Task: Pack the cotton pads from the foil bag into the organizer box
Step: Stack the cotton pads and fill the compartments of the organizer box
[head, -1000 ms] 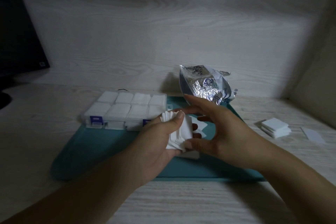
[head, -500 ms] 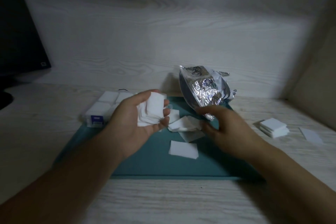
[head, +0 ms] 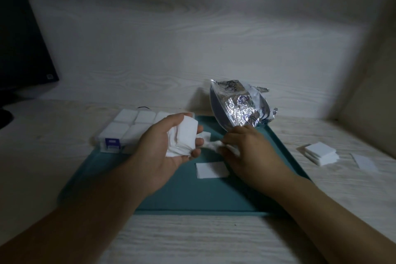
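Slippage is the main risk: the left hand (head: 171, 146) grips a loose, fanned stack of cotton pads (head: 184, 137) above the teal tray (head: 192, 195), beside the organizer box (head: 126, 128), while the right hand (head: 246, 150) pinches crumpled pads (head: 211, 142) near the foil bag (head: 240, 107); any tug could scatter them.

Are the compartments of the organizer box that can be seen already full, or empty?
Full. Every visible compartment of the organizer box shows white cotton pads up to its top; the left hand hides the right part.
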